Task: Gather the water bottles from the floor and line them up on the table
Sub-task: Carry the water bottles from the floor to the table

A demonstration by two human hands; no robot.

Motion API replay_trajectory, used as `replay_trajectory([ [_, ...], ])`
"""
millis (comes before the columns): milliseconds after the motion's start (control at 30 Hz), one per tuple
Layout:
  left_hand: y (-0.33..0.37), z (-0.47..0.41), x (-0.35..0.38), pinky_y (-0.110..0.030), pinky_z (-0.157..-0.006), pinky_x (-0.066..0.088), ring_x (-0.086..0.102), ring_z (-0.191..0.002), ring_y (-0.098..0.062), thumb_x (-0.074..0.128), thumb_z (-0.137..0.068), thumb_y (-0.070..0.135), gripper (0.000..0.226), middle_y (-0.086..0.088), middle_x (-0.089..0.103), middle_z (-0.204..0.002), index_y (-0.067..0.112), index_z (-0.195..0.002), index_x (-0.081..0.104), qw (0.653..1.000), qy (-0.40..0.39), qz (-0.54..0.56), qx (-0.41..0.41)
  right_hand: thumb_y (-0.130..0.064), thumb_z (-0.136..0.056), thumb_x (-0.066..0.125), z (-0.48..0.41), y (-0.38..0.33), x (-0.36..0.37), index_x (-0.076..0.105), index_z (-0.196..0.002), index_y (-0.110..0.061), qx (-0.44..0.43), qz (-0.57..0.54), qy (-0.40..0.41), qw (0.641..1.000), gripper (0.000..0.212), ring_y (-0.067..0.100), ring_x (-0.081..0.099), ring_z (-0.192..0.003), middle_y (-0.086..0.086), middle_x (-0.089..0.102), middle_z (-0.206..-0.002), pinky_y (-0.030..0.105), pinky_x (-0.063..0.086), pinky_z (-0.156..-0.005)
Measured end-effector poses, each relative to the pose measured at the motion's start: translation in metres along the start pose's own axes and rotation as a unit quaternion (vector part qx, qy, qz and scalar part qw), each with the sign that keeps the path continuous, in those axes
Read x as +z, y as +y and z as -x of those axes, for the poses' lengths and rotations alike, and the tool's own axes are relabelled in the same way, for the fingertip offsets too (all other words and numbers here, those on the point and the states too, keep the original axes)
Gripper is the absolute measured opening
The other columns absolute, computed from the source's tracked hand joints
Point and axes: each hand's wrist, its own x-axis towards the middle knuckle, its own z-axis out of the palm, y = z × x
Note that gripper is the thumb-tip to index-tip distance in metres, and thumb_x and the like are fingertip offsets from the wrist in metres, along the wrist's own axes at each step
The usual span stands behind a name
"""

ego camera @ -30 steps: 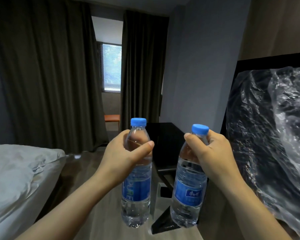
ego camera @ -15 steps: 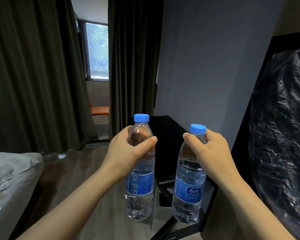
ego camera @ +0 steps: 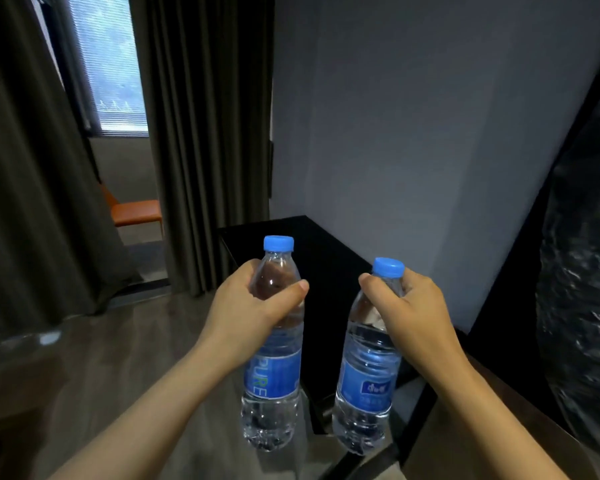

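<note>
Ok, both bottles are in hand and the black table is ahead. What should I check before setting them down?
1. Left hand grips left bottle at its shoulder: ok.
2. Right hand grips right bottle at its neck: ok.
3. Blue caps on both: ok.
4. Bottles close to upright: ok, right one leans a little.
5. Bottles over the black table: not ok, they seem short of it.
6. Room on the table for a row: cannot tell, its top is dark and partly hidden.

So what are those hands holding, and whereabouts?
The left hand grips one water bottle round its shoulder, just below the cap; the right hand grips a second bottle the same way.
</note>
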Motion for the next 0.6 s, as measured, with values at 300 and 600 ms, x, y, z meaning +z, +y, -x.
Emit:
replay_trajectory([
  [300,-0.091,-0.133,0.043,-0.028,-0.064,0.053,0.068,-0.07,-0.01,0.068,-0.053,0.06,0.046,0.004,0.07,-0.076,0.022,-0.079,0.063,0.999,-0.01,0.003,-0.044,-0.057,-0.072,0.053,-0.111,0.099,0.068,0.05,-0.056,-0.032,0.053,0.012,0.003,0.999,0.03,0.0,0.042,-0.04,-0.012,0.048,-0.045,0.021,0.034,-0.044],
  [600,-0.177,-0.232,0.096,-0.02,-0.058,0.051,0.069,-0.069,-0.008,0.069,-0.055,0.058,0.049,0.004,0.07,-0.075,0.019,-0.084,0.064,0.988,-0.062,0.025,-0.14,-0.053,-0.075,0.056,-0.195,0.196,0.118,0.052,-0.058,-0.029,0.15,0.025,-0.03,0.988,0.029,0.001,0.051,-0.045,-0.008,0.057,-0.051,0.028,0.043,-0.049],
])
